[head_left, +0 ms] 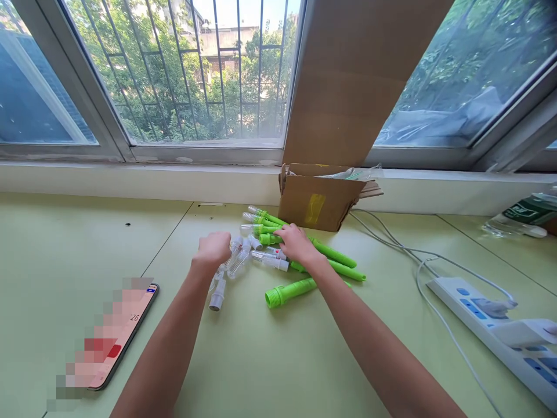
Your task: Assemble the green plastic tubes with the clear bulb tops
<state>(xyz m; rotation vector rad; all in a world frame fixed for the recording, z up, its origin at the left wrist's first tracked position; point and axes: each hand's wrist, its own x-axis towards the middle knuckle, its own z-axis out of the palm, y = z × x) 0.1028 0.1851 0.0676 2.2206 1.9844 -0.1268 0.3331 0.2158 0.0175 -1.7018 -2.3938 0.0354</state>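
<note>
A pile of green plastic tubes [290,291] and clear plastic pieces [270,262] lies on the pale green table [270,360] in front of a small cardboard box [319,200]. My left hand [212,251] is curled over the clear pieces on the left of the pile, fingers closed; what it grips is hidden. My right hand [296,242] rests on top of the green tubes near the box, fingers bent down onto them.
A phone [114,339] lies at the left front of the table. A white power strip [496,325] with cables sits at the right. A plastic bottle [520,217] lies at far right. Windows and a sill run along the back.
</note>
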